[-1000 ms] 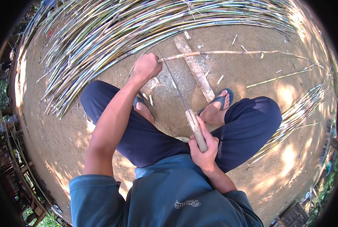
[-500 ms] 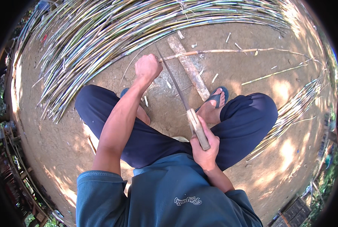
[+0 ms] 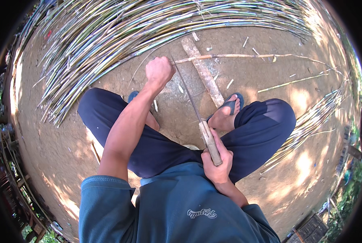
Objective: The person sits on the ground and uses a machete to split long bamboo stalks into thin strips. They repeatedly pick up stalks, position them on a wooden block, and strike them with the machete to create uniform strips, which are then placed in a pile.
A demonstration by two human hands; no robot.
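My left hand [image 3: 160, 73] is closed in a fist around the left end of a long thin bamboo cane [image 3: 237, 55]. The cane runs far to the right, crossing over a flat wooden board [image 3: 204, 77] on the ground. In my right hand [image 3: 218, 164] is the light wooden handle of a handsaw [image 3: 209, 142]. Its long, narrow dark blade slants up and left, and its far part lies against the cane just right of my left fist. My fingers hide the cane's gripped end.
A wide heap of bamboo canes [image 3: 120, 34] curves across the far side and left. A smaller bundle [image 3: 310, 125] lies beyond my right knee. One loose cane [image 3: 293, 82] and several pale offcuts [image 3: 230, 84] are scattered on the earth. My sandalled feet flank the board.
The saw has slid back toward my body, my right hand moving slightly down and left with it. My left hand stays closed on the cane, nearly in place.
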